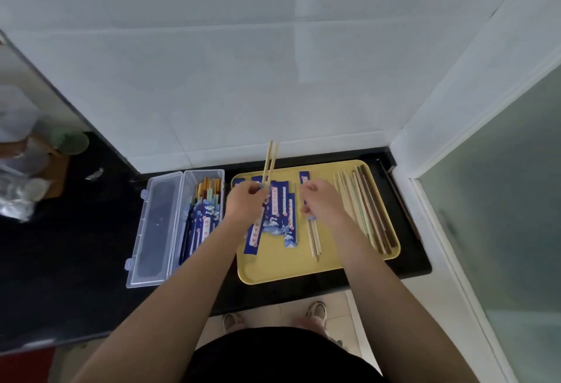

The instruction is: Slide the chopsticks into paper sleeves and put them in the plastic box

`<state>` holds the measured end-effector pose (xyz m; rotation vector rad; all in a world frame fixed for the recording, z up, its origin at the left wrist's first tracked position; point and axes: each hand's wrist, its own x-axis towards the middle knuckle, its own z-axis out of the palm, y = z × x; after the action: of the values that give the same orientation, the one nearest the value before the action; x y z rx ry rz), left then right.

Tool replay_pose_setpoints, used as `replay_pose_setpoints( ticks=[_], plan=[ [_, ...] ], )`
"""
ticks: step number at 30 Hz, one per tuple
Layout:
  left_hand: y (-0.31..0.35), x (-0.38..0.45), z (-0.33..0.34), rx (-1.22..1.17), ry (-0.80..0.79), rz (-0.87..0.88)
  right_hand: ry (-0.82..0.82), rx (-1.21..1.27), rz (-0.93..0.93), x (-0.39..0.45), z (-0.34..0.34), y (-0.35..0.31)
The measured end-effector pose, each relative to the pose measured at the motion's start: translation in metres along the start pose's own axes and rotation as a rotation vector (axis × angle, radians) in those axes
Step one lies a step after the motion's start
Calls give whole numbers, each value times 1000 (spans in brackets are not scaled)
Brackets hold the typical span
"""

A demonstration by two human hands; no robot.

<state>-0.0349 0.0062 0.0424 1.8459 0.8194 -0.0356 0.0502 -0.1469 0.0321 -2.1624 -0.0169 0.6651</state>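
— Forearms first, both reaching out over the counter edge to the yellow tray [273, 273]. What does each hand have?

— Left hand [244, 200] is curled round a pale pair of chopsticks [270, 161], which stick up and away past the tray's far rim, close to upright, leaning slightly right. Right hand [318, 200] has its fingers bent down onto a partly sleeved pair [314, 238]; whether it pinches the paper or only presses on it, I cannot tell.

— Where are the empty sleeves?

— Loose paper sleeves [280, 215] lie fanned on the tray between the two hands, long axis running near-to-far, touching and overlapping. The left hand sits right over their far ends, so it is the nearer one.

— So what does the move turn on?

— My guess: the held pair stands nearly square to the flat sleeves, so it must tip down into line with a sleeve mouth before sliding in.

— And the finished ones?

— Sleeved pairs stand in the plastic box [206, 209], just left of the tray, its lid [154, 230] open flat. Bare chopsticks [364, 209] wait along the tray's right side.
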Motion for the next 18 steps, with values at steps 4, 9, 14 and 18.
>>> replay_pose_setpoints(
  ticks=[4, 9, 14, 18],
  plan=[
    [-34, 9, -31, 85, 214, -40, -65, -203, 29, 2, 35, 20],
    [-69, 16, -68, 189, 242, -108, -64, -288, 128, 7, 86, 36],
    [-87, 22, -79, 370, 150, -100, 50, -295, 165, 12, 119, 42],
    [-91, 23, -76, 305, 170, -67, 105, -390, 210, 18, 131, 44]
  ],
)
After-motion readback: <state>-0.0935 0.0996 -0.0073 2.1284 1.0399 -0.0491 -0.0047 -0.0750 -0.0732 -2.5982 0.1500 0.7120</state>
